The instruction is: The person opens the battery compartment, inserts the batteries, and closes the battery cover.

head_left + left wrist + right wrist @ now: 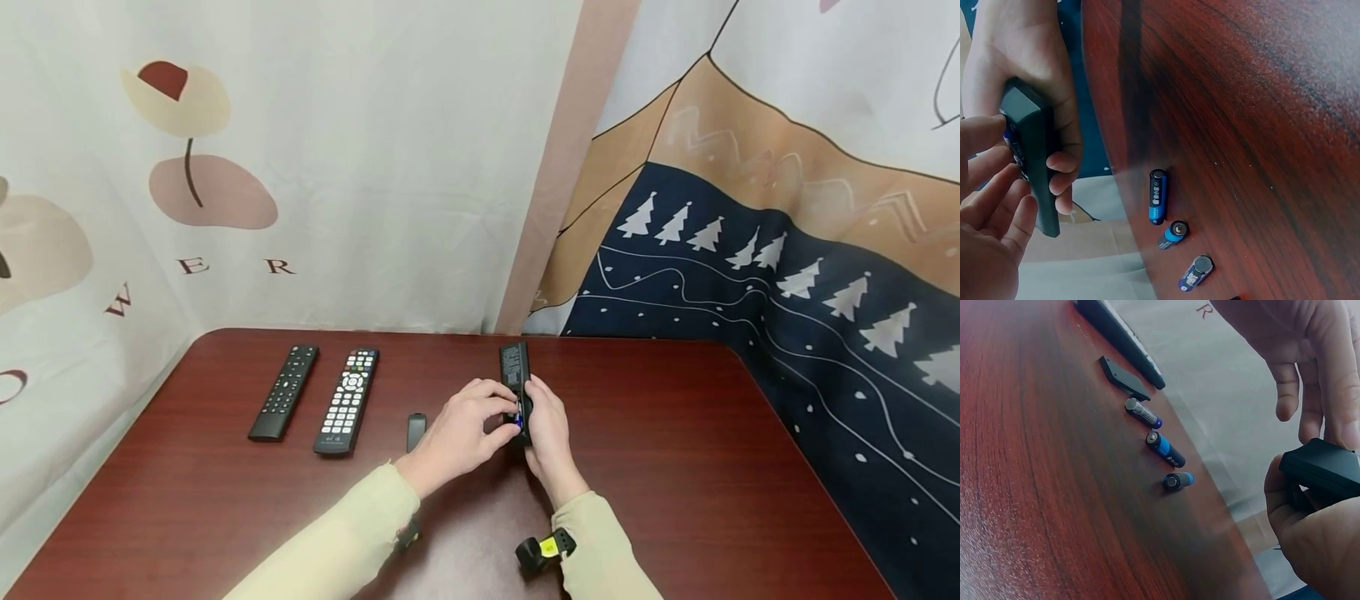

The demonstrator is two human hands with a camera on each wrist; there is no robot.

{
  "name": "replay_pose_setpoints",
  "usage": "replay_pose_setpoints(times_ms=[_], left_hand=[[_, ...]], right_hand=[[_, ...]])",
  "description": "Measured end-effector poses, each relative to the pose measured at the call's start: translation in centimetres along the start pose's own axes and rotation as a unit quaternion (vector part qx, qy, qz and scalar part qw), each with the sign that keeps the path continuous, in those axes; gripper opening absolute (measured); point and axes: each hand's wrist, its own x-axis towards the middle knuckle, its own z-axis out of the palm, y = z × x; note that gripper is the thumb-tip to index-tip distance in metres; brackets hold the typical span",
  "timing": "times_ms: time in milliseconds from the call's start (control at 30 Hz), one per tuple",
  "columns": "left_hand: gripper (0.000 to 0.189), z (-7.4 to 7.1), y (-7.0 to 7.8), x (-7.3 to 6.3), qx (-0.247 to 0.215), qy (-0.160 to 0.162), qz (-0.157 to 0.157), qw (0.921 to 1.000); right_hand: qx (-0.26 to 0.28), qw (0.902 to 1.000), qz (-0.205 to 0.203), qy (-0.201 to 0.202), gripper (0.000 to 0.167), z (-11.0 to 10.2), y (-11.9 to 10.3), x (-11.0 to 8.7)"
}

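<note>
1. Both hands were busy in the head view: my right hand gripped a black remote above the desk, its labelled back up, and my left hand pinched a blue battery at the bay. To my left lay a small cover, a white-buttoned remote and a dark-buttoned remote.
2. From the left wrist, I saw my right fingers wrapped round the remote, my left thumb and fingers narrowed at the battery, and three loose batteries on the desk.
3. From the right wrist, the loose batteries lay in a row, the purple-ended one just beside the cover. I couldn't tell the battery's seating there.
</note>
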Motion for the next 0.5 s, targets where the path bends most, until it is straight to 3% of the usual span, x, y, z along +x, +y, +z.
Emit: replay_pose_setpoints(times_ms=[500], left_hand=[[0.017, 0.06, -0.19, 0.02, -0.014, 0.008, 0.007, 0.9998]], right_hand=[[0.009, 0.9999, -0.001, -0.009, 0.050, 0.12, -0.13, -0.12]])
